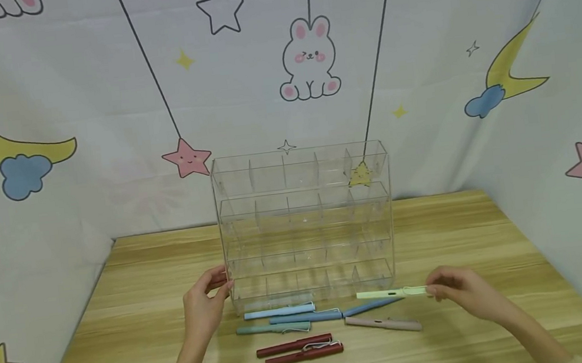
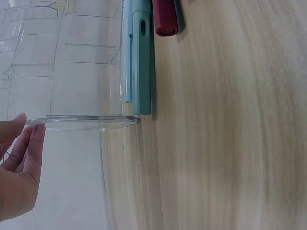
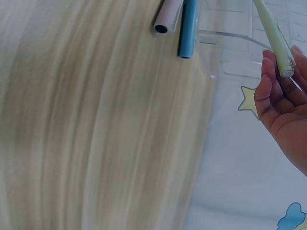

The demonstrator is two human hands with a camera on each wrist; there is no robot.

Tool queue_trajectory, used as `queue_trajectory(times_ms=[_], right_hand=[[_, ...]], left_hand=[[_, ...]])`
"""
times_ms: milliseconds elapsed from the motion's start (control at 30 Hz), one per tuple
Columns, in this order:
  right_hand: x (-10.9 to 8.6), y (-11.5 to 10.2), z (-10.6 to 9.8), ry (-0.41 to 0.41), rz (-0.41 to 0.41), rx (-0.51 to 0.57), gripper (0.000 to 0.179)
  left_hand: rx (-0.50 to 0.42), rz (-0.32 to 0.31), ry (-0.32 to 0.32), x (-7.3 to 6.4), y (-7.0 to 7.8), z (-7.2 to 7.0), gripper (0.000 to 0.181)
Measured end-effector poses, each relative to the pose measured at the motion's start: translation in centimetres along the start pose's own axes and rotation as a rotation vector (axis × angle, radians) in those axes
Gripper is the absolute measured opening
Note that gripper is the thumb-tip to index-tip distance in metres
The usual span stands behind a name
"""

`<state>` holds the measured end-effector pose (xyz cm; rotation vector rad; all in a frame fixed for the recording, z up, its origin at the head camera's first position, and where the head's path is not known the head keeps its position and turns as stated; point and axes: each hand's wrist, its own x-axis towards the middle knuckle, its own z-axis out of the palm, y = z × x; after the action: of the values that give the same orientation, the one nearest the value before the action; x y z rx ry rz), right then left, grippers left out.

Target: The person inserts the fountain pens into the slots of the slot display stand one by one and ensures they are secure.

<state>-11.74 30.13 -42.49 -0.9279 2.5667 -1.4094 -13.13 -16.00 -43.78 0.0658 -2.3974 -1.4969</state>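
My left hand [image 1: 204,303] pinches the left side wall of a clear acrylic organizer [image 1: 303,199], thumb on one face and fingers on the other in the left wrist view. The organizer stands upright, with several tiers split into small compartments. My right hand [image 1: 462,292] holds a pale green pen [image 1: 390,293] by one end, between thumb and fingers. In the head view the pen points left, in front of the organizer's lower right corner. Its clip shows in the right wrist view, where the pen [image 3: 274,38] slants up from the fingers.
Before the organizer lie a light blue pen [image 1: 279,312], a blue pen [image 1: 305,318], another blue pen [image 1: 372,306], a teal pen [image 1: 273,328] and a pinkish pen [image 1: 383,323]. Two dark red pens [image 1: 304,355] lie nearer me on the wooden table [image 1: 143,291]. A printed curtain [image 1: 260,90] hangs behind.
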Motion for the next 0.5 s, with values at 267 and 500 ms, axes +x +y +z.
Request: queue_trajectory(times_ms=[267,500], right_hand=[[2.0,-1.4,0.3,0.019,-0.012,0.001,0.012],[3.7,-2.7,0.8,0.030,-0.015,-0.012,0.010]], left_hand=[[0.007,-0.004,0.002,0.0,0.0,0.0,0.026],[-0.007,-0.014,0.002,0.0,0.0,0.1,0.026]])
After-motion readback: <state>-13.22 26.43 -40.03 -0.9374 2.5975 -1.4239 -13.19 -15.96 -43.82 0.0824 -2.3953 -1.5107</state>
